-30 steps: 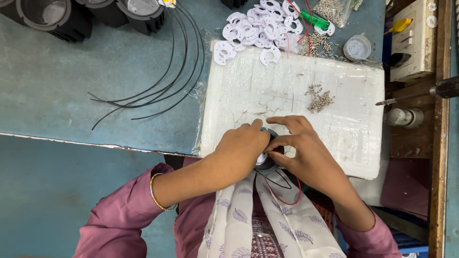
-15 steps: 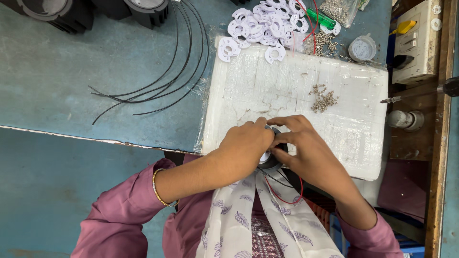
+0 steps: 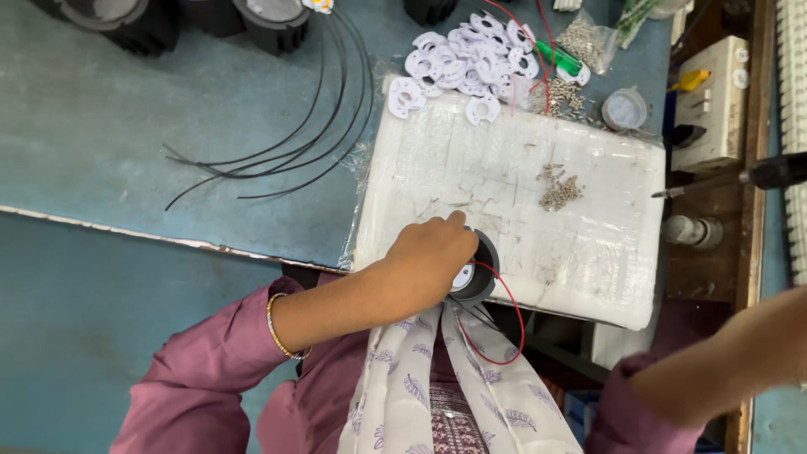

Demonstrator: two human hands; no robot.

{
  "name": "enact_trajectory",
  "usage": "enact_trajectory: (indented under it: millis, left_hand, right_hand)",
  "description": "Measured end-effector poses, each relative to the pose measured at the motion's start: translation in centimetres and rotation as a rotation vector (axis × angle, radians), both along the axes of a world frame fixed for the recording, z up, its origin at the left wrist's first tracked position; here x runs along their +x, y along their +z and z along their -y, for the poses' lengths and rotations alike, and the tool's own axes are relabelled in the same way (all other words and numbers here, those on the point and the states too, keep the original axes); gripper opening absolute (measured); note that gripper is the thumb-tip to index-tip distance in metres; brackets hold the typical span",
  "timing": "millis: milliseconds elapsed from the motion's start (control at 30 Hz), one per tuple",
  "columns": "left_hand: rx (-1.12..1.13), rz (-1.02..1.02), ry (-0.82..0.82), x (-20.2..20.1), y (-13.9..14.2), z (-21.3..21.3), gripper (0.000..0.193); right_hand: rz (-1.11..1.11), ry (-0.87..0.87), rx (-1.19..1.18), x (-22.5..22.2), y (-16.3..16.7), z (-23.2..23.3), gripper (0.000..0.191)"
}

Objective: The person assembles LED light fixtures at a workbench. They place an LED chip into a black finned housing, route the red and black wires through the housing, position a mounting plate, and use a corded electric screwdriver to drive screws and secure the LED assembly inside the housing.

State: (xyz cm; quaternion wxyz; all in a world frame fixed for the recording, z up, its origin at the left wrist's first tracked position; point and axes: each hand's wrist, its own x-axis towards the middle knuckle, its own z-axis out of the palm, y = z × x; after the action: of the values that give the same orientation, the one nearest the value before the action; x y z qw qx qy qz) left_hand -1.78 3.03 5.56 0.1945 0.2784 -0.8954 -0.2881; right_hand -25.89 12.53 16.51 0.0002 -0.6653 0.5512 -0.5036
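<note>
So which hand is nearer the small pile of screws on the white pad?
Left. The left hand rests on the dark round housing, below-left of the screw pile. The right hand is out of frame; only its forearm shows, lower right.

Glossy plastic wrap covers the white pad; housing matt black.

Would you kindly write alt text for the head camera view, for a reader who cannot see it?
Seen from above, a person's left hand grips a round black housing with a red wire at the near edge of a white foam pad. The right arm stretches off to the right, its hand out of view. White plastic rings, small screws and black cables lie on the blue workbench.
</note>
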Motion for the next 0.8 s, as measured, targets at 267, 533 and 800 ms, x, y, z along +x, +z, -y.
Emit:
enact_trajectory:
  millis: [267, 533, 800]
  left_hand:
    - [0.04, 0.042, 0.019, -0.3, -0.5, 0.0, 0.017]
    - [0.062, 0.098, 0.024, -0.5, -0.1, 0.2, 0.017]
    - [0.071, 0.068, 0.015, -0.3, 0.1, 0.1, 0.018]
  right_hand:
    - [-0.581, 0.378, 0.55, 5.1, -3.9, 1.2, 0.065]
    - [-0.612, 0.362, 0.551, 5.5, -5.2, 2.1, 0.062]
    - [-0.611, 0.369, 0.573, 5.6, -5.2, 2.1, 0.061]
